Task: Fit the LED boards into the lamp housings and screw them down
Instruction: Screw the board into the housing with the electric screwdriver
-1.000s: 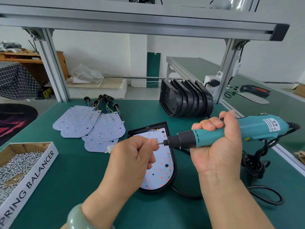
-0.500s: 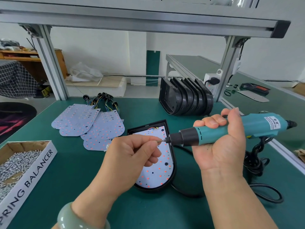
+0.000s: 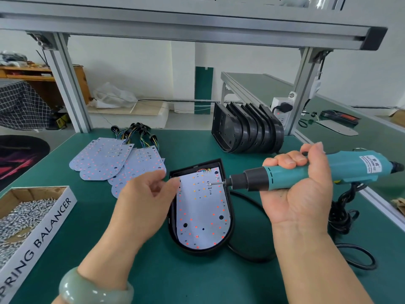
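A black lamp housing (image 3: 231, 220) lies flat on the green mat with a white LED board (image 3: 202, 213) seated inside it. My right hand (image 3: 300, 189) grips a teal electric screwdriver (image 3: 311, 172), held level above the housing, with a small screw (image 3: 210, 184) on its bit tip. My left hand (image 3: 144, 205) hovers just left of the housing, fingers relaxed and holding nothing. Several loose LED boards (image 3: 109, 160) with wire leads lie fanned at the back left. A row of empty black housings (image 3: 247, 128) stands on edge at the back.
A cardboard box of screws (image 3: 24, 216) sits at the left front edge. The screwdriver's black cable (image 3: 341, 218) coils on the mat at the right. Aluminium frame posts (image 3: 68, 84) rise at both back corners. A power strip (image 3: 282, 108) hangs on the right post.
My left hand has let go of the screw at the bit tip and drawn back to the left, fingers opening. The screw stays on the bit.
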Motion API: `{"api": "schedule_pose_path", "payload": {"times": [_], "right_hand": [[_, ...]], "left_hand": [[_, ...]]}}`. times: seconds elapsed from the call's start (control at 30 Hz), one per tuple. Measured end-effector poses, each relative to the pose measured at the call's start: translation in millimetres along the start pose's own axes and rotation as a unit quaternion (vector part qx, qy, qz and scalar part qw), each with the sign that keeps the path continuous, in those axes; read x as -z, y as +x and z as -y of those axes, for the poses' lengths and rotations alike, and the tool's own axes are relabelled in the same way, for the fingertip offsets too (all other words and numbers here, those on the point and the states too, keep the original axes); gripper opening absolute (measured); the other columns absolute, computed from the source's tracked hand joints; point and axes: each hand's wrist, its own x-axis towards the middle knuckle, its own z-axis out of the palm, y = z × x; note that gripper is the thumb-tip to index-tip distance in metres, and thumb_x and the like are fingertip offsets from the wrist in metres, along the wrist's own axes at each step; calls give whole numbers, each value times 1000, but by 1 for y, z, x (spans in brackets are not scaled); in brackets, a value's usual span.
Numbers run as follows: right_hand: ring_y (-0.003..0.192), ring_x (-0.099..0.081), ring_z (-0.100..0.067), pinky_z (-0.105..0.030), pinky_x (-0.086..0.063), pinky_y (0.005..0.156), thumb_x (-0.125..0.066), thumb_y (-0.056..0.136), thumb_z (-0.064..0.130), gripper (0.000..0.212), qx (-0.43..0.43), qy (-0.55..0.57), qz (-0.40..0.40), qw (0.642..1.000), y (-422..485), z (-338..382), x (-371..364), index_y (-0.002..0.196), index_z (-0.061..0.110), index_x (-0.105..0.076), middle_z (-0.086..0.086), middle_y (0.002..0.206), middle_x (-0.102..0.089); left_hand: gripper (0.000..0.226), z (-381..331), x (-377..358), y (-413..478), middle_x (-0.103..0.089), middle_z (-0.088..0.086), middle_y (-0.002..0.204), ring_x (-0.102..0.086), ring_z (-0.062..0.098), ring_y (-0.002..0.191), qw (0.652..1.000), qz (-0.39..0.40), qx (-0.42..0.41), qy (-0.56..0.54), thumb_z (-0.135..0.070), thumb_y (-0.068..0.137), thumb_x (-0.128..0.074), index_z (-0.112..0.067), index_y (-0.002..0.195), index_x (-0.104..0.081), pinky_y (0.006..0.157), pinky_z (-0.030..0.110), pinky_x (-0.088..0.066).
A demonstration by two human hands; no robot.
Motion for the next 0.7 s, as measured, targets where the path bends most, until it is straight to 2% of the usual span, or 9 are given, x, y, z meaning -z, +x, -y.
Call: {"api": "schedule_pose_path", "payload": {"times": [0.03,0.07,0.1,0.13,0.17,0.2,0.37,0.6,0.7], "right_hand": [[49,-42,-4,-19,-44,55,-57,93,29,25,6,-4,-2,1000,1,1,0,70,23,-48,12,58,-41],[49,-42,-4,-19,-44,55,-56,94,29,25,12,-9,-5,1000,2,1,1,70,23,-48,12,58,-42],[49,-42,-5,-19,-44,56,-56,94,29,25,17,-17,-6,1000,2,0,1,70,23,-48,12,58,-42],[49,-42,-5,-19,-44,57,-56,94,29,26,21,-26,-6,999,2,-1,2,70,23,-48,12,58,-42],[50,-42,-5,-20,-44,57,-56,94,29,26,25,-35,-5,999,2,-3,2,70,24,-48,12,58,-42],[49,-42,-5,-20,-44,58,-56,94,28,25,28,-45,-5,999,3,-4,2,71,24,-48,12,58,-42],[49,-42,-8,-22,-43,56,-58,94,24,19,32,-93,9,995,13,-17,-3,80,22,-44,10,57,-43],[47,-40,-12,-24,-40,50,-61,92,11,22,18,-164,37,986,32,-57,-16,75,20,-49,4,56,-43],[47,-42,-13,-24,-40,50,-62,91,9,24,15,-194,55,979,38,-70,-18,72,20,-52,3,55,-45]], "left_hand": [[58,5,-2,4,-68,-8,81,-63,0,83,997,1,33,76,-51,82,-64,-14,126,-58,74,25,-46],[63,6,-6,7,-67,-2,87,-64,11,90,989,30,60,132,-57,79,-64,-11,122,-59,77,29,-46],[61,7,-13,10,-66,6,85,-63,22,86,982,65,76,162,-61,75,-64,-9,107,-61,73,32,-46],[56,4,-20,12,-61,7,75,-59,25,74,974,95,80,191,-63,72,-66,-9,86,-58,63,30,-43],[57,1,-26,14,-54,4,67,-52,23,65,966,111,80,220,-64,69,-68,-10,72,-50,55,27,-37],[57,-4,-30,17,-50,0,63,-47,20,59,958,118,83,247,-62,67,-71,-11,67,-44,49,25,-32],[51,-10,-38,26,-42,-2,57,-37,16,50,966,138,113,188,-49,64,-81,-14,63,-45,45,24,-25],[48,-9,-41,24,-35,-1,58,-30,16,48,962,169,101,188,-43,71,-78,-14,64,-40,43,23,-22],[48,-9,-44,25,-34,-2,51,-29,15,44,966,162,90,179,-38,71,-78,-16,59,-37,33,19,-21]]}}
